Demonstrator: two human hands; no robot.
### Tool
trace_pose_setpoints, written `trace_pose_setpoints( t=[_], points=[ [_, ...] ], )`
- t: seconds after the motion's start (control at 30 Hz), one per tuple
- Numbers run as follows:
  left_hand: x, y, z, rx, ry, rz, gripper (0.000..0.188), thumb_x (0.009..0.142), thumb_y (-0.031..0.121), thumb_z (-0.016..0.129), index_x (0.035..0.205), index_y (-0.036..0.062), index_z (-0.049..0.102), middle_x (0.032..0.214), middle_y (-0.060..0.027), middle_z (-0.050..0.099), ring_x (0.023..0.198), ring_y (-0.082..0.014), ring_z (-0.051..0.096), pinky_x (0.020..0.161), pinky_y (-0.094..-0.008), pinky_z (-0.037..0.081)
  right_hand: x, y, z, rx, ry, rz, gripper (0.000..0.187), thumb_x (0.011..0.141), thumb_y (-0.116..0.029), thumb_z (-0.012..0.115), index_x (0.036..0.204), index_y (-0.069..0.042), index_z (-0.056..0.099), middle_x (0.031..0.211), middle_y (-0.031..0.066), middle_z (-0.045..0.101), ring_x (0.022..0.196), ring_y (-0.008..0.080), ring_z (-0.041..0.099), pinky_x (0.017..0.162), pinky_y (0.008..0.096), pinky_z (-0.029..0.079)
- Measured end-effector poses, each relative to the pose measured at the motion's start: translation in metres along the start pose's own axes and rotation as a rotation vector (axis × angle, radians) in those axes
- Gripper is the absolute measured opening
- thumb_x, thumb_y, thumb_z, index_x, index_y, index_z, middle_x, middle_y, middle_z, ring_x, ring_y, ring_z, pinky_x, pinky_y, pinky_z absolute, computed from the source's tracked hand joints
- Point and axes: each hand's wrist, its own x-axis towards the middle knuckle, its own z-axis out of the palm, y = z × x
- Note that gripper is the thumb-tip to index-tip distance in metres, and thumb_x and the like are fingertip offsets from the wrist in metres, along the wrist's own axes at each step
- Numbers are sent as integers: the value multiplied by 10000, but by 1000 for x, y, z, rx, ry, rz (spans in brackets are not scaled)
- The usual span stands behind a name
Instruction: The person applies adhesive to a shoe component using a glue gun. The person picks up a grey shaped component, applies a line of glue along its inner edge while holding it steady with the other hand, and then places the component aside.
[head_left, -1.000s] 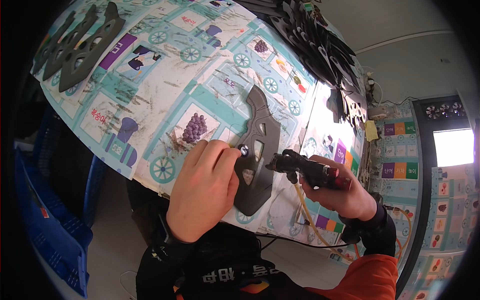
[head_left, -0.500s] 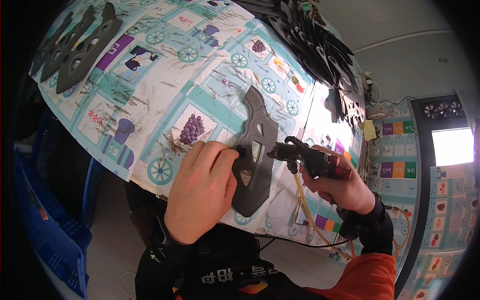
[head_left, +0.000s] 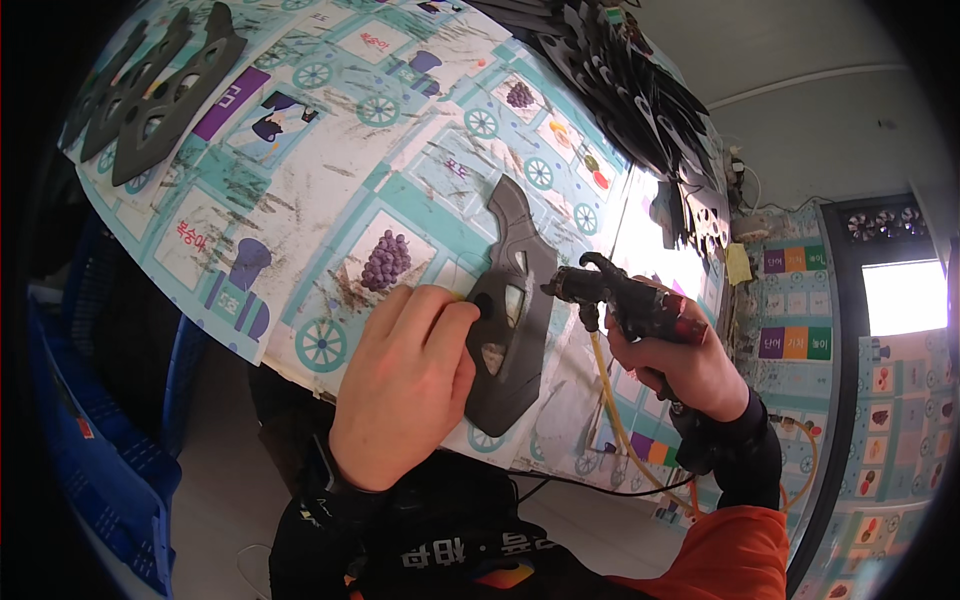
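On the printed tabletop sheet lies a long, curved dark grey flat piece (head_left: 528, 345) with several cut-out openings. My left hand (head_left: 405, 385) is at its left edge, thumb and fingertips pinched together on that edge beside a dark round spot. To the right, my right hand (head_left: 690, 365) is wrapped round a dark, stained spray gun (head_left: 640, 305) with a reddish rear end. The gun's nozzle points left at the piece, close to its right edge; whether they touch I cannot tell. A yellow hose (head_left: 610, 400) hangs down from the gun.
Similar grey pieces (head_left: 170, 110) lie at the far left of the table. A big heap of dark pieces (head_left: 630, 95) covers the far right side. Blue plastic crates (head_left: 110, 480) stand on the floor at left. A window (head_left: 903, 295) and a printed wall covering (head_left: 795, 300) are at right.
The spray gun and my right hand have shifted slightly right, and the nozzle is a little farther up the piece. The grey piece has moved a touch nearer. My left hand stays almost in place.
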Motion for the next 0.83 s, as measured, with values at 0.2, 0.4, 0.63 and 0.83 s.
trace_pose_setpoints(
  t=[0.2, 0.4, 0.63, 0.83],
  points=[
    [0, 0, 0, -3, 3, -1, 368, 781, -34, 736, 1143, -11, 676, 1098, -128, 604, 1001, -338, 616, 899, -431, 537, 4, 4, 1, 47, 34, -24, 333, 926, -17, 744, 1250, -49, 674, 869, -31, 659, 583, 30, 511, 519, 224, 391],
    [0, 1, -1, -8, -4, -9, 368, 781, -32, 736, 1143, -12, 676, 1091, -129, 601, 995, -338, 614, 897, -431, 538, 10, 5, -1, 49, 21, -51, 319, 929, -37, 726, 1244, -55, 677, 826, -28, 638, 560, 38, 494, 509, 224, 376],
    [0, 0, 0, -8, 4, -3, 371, 773, -33, 735, 1138, -10, 677, 1084, -129, 598, 987, -336, 611, 893, -428, 537, 17, 6, -1, 45, 26, -66, 277, 940, -73, 705, 1216, -69, 684, 773, -21, 616, 535, 41, 487, 501, 226, 364],
    [-1, -1, 1, -3, -9, -6, 369, 773, -22, 737, 1137, -4, 678, 1095, -127, 601, 994, -335, 613, 905, -424, 537, 21, 2, 2, 32, 45, -48, 284, 936, -87, 722, 1218, -77, 684, 780, -16, 630, 529, 49, 494, 498, 232, 370]
  ],
)
